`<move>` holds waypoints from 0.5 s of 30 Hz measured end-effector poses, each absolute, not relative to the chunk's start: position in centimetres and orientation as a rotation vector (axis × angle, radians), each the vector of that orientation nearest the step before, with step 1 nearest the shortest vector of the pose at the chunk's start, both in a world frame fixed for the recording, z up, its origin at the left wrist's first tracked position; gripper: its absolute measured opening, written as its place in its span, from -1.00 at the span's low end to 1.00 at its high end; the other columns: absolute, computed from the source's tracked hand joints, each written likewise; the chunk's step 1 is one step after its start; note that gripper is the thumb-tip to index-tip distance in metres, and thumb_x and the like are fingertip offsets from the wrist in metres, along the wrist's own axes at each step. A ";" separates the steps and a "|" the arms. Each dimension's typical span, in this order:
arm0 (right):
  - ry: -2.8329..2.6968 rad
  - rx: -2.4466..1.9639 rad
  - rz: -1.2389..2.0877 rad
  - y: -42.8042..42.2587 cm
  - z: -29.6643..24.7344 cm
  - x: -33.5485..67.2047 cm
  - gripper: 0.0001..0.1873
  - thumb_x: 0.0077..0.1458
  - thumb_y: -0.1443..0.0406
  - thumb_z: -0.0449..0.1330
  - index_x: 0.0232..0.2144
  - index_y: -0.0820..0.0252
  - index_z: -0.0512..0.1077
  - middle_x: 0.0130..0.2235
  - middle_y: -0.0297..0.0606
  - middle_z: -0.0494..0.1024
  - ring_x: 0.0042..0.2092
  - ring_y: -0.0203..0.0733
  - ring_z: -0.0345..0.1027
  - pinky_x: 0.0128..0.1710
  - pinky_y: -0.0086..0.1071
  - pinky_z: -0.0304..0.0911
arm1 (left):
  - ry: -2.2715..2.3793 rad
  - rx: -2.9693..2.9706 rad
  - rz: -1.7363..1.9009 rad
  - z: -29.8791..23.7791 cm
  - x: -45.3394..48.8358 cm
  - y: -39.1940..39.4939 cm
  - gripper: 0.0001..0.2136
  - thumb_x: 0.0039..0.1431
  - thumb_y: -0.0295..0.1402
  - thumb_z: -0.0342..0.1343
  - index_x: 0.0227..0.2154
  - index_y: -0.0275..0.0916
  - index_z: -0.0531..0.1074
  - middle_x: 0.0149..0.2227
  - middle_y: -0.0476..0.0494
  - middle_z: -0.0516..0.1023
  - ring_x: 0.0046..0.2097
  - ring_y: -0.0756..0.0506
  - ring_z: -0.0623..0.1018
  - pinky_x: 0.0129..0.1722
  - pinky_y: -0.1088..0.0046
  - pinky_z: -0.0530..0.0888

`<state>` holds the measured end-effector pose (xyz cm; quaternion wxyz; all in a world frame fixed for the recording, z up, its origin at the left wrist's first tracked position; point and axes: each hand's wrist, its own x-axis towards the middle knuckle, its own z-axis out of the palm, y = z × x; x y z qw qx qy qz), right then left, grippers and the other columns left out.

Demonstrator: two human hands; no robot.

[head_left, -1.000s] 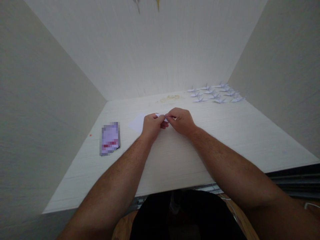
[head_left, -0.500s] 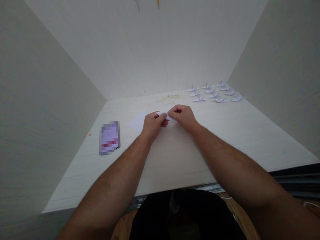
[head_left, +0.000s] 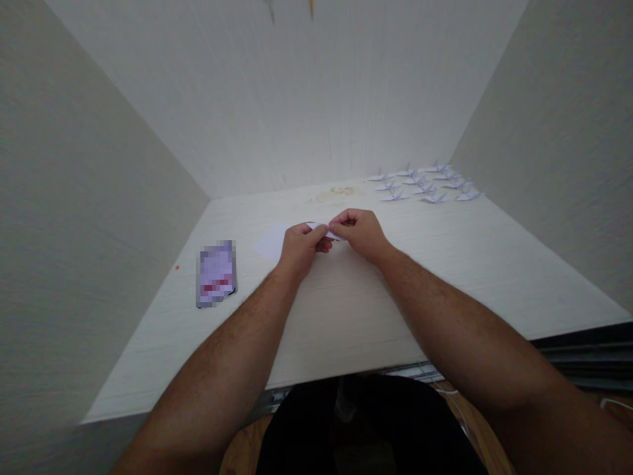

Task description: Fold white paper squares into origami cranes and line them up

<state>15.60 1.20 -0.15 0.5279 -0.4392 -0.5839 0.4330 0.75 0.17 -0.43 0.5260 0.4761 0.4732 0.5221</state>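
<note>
My left hand (head_left: 300, 246) and my right hand (head_left: 360, 233) meet over the middle of the white table (head_left: 459, 264). Both pinch a small piece of pale folded paper (head_left: 322, 228) between their fingertips, fingers curled shut on it. Only a sliver of the paper shows between the hands. A flat pale paper sheet (head_left: 271, 241) lies on the table just left of my left hand.
Several small folded paper cranes (head_left: 426, 183) stand in rows at the back right corner. A flat dark-edged packet (head_left: 216, 273) lies at the left. White walls close in the table on three sides. A faint stain (head_left: 336, 193) marks the back.
My right hand has shifted slightly back and forth on the paper; the hands stay together in the same spot. Nothing else has moved.
</note>
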 end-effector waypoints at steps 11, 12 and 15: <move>-1.357 -1.062 1.084 1.2 -0.1 15.5 -0.93 -0.11 0.33 0.32 -0.50 0.21 0.50 -0.53 -0.36 0.54 -0.46 -0.30 0.40 -0.42 -0.40 0.32 | 1.136 1.180 1.287 -0.9 0.7 0.5 -0.83 -0.06 -0.33 0.25 -0.61 -0.29 0.45 -0.62 -0.08 0.48 -0.57 0.03 0.45 -0.54 0.52 0.41; -1.359 -1.057 1.085 1.2 -0.2 15.4 -0.93 -0.11 0.33 0.32 -0.50 0.21 0.50 -0.53 -0.36 0.54 -0.46 -0.31 0.40 -0.42 -0.41 0.31 | 1.138 1.177 1.289 -0.9 0.7 0.5 -0.84 -0.07 -0.33 0.25 -0.61 -0.29 0.45 -0.62 -0.07 0.48 -0.57 0.03 0.45 -0.54 0.51 0.41; -1.358 -1.044 1.086 1.3 -0.2 15.3 -0.94 -0.11 0.34 0.31 -0.50 0.20 0.49 -0.53 -0.37 0.53 -0.47 -0.32 0.40 -0.43 -0.42 0.31 | 1.133 1.171 1.298 -1.1 0.6 0.6 -0.85 -0.07 -0.34 0.26 -0.59 -0.28 0.45 -0.61 -0.06 0.48 -0.56 0.01 0.47 -0.53 0.50 0.41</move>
